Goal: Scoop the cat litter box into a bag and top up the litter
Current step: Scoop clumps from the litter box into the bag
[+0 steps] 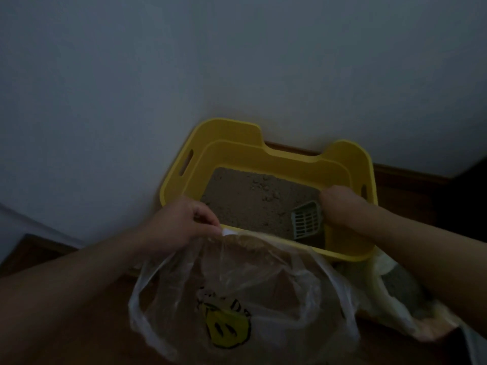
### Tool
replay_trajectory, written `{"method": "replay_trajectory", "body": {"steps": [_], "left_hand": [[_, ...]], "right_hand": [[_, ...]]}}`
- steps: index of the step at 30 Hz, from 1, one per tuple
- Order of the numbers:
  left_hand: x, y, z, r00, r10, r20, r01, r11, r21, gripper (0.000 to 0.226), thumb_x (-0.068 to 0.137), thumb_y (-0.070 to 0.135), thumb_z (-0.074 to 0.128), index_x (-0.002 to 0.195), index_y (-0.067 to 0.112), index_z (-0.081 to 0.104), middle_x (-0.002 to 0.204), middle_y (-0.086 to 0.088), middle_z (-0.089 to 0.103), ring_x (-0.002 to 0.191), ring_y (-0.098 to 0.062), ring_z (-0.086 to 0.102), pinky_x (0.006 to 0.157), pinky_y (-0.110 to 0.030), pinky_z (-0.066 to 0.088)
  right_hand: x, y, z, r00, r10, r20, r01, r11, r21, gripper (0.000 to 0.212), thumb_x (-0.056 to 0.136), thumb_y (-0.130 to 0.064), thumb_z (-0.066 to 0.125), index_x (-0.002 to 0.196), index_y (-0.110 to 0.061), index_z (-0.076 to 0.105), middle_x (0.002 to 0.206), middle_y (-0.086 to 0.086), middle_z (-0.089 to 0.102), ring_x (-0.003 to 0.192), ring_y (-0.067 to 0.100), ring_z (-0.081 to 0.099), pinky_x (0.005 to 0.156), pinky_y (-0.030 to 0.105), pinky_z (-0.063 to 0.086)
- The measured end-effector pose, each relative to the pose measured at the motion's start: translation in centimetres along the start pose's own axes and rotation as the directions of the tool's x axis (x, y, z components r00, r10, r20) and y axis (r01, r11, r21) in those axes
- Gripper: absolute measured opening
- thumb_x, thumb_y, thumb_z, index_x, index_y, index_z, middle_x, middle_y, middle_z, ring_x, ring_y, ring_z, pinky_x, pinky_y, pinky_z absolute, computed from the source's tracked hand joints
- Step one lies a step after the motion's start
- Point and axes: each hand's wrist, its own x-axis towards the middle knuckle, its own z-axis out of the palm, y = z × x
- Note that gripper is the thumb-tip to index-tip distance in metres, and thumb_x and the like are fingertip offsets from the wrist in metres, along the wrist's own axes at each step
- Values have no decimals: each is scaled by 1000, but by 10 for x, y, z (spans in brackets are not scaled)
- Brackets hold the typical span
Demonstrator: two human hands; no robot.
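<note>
The yellow litter box (266, 156) sits on the floor against a pale wall (184, 61), holding a bed of brownish litter (245, 198) with a few clumps near the middle. A slotted grey-green scoop (307, 219) lies in the box's near right corner, its blade down on the litter. The right hand (340, 206) has its grip closed around the scoop's handle, directly beside and above the blade. In front of the box's near rim, a clear plastic bag (237, 293) with a yellow printed face hangs open; the left hand (184, 222) pinches its upper edge, just at that rim. A second pale bag (395, 293) lies under the right forearm.
</note>
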Motion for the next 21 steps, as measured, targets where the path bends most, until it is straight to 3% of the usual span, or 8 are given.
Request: {"method": "replay_trajectory", "body": {"steps": [2,4,8,10,14,16,21], "left_hand": [[2,-2,-1,1000,-18,5,18,1000,-17,10,74,40,82,77,46,75,79,21,72,77,6,65,65,-17,43],[3,-5,-1,1000,-8,15,9,1000,-14,9,73,41,82,76,46,75,79,21,73,77,5,66,66,-17,43],[4,-10,-1,1000,17,13,-17,999,-44,11,67,51,80,75,44,76,79,19,72,77,2,67,67,-20,45],[5,-11,-2,999,22,22,-21,998,-58,14,65,54,77,76,44,76,81,19,72,78,2,67,68,-19,44],[8,-13,-5,999,18,31,-15,998,-65,11,73,38,83,74,45,75,79,20,72,77,3,67,62,-9,43],[9,-14,-7,999,19,39,-16,998,-63,11,75,38,82,75,46,75,79,21,73,77,4,67,60,-6,43],[10,-18,-11,999,19,47,-14,995,-96,12,77,38,81,76,48,75,76,21,73,72,5,67,57,-7,44]], "right_hand": [[6,-3,4,999,1,36,-3,997,74,16,92,-21,63,79,-24,54,77,-4,53,66,6,52,52,20,40],[13,-5,9,998,-32,45,26,991,132,4,92,-25,64,89,-23,61,80,-5,56,70,7,55,56,20,41],[23,-21,17,991,-119,58,103,968,228,12,92,-28,63,102,-22,66,84,-5,59,77,9,58,65,24,46],[26,-34,19,985,-167,47,151,957,249,12,92,-28,63,102,-23,67,81,-7,59,73,7,57,63,23,44],[31,-62,19,971,-237,14,221,923,314,12,90,-26,66,100,-24,70,79,-8,61,72,6,58,60,23,48],[33,-77,17,964,-267,-6,254,912,321,11,89,-29,68,96,-21,71,82,-3,65,72,10,61,59,25,50],[41,-108,11,951,-308,-31,299,892,338,25,89,-28,67,67,-24,57,62,-4,54,54,10,50,44,23,33]]}}
